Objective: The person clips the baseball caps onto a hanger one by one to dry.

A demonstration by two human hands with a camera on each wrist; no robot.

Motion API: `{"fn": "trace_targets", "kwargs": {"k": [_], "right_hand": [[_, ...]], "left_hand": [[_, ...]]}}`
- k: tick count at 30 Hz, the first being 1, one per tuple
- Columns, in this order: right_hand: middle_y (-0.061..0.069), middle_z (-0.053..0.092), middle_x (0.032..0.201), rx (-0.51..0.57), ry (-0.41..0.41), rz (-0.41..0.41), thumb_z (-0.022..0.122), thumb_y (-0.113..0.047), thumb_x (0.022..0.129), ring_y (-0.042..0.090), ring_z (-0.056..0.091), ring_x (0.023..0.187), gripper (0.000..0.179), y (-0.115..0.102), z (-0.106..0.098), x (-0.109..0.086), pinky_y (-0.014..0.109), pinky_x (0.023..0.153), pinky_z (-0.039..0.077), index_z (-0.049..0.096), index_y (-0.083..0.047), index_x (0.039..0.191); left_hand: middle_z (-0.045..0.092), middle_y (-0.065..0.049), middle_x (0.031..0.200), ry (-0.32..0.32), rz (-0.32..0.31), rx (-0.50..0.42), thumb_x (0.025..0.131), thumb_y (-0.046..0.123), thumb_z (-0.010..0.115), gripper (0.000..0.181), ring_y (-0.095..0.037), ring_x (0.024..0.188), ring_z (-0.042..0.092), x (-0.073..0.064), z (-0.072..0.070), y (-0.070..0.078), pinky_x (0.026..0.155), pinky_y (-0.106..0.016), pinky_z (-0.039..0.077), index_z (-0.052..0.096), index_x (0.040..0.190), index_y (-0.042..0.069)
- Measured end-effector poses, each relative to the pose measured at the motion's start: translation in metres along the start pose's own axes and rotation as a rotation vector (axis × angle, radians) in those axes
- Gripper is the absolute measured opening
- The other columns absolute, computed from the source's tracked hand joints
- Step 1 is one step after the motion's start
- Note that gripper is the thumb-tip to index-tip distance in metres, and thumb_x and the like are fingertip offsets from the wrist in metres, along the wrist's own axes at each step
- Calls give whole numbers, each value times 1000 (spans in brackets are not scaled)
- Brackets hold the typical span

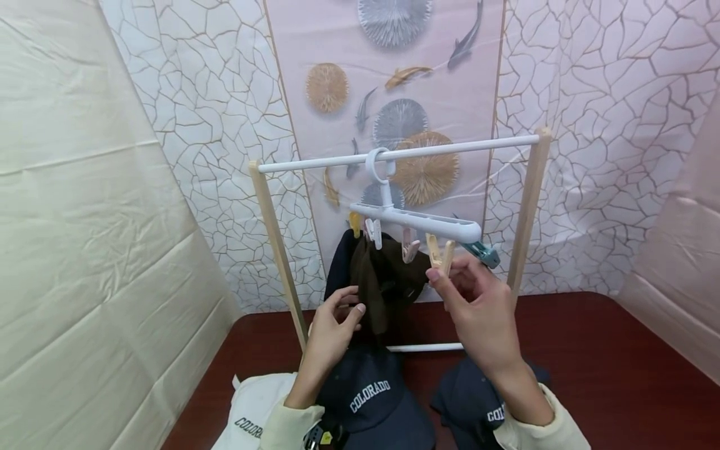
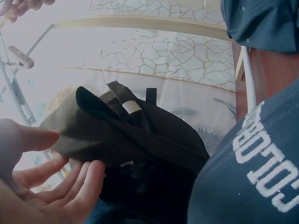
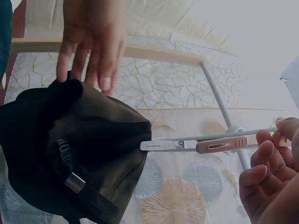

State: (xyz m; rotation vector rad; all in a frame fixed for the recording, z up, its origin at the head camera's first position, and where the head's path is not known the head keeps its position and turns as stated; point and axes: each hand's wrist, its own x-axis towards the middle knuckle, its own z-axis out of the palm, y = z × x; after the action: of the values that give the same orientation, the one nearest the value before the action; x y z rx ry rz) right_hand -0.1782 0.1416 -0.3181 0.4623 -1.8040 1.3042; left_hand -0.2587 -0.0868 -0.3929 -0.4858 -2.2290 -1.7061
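A white hanger (image 1: 427, 220) with colored clips hangs from the rack's white bar. My right hand (image 1: 486, 312) pinches the beige clip (image 1: 440, 253) near the hanger's front end, thumb and forefinger on it. A dark brown cap (image 1: 374, 281) hangs below the hanger, its cloth at the white clip (image 3: 163, 145). Beside the cap is my left hand (image 1: 332, 325), fingers loosely extended and fingertips right at its edge (image 2: 77, 140). The pink clip (image 3: 222, 145), between the white and beige ones, holds nothing. A teal clip (image 1: 482, 254) is at the hanger's end.
Behind the brown cap, a navy cap (image 1: 339, 262) hangs near the yellow clip (image 1: 354, 224). A white cap (image 1: 253, 406) and two navy COLORADO caps (image 1: 371, 375) (image 1: 464, 394) lie in front on the dark red table (image 1: 607, 356). Wooden posts (image 1: 531, 206) flank the hanger.
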Motion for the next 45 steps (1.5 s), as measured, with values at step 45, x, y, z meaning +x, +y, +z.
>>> {"fn": "trace_targets", "kwargs": {"k": [45], "right_hand": [[1, 62, 72, -180, 56, -87, 81, -10, 94, 7, 50, 57, 18, -5, 41, -20, 23, 49, 40, 71, -2, 107]], "left_hand": [[65, -9, 136, 91, 351, 12, 104, 19, 70, 43, -20, 128, 62, 7, 38, 58, 102, -46, 55, 58, 144, 7]]}}
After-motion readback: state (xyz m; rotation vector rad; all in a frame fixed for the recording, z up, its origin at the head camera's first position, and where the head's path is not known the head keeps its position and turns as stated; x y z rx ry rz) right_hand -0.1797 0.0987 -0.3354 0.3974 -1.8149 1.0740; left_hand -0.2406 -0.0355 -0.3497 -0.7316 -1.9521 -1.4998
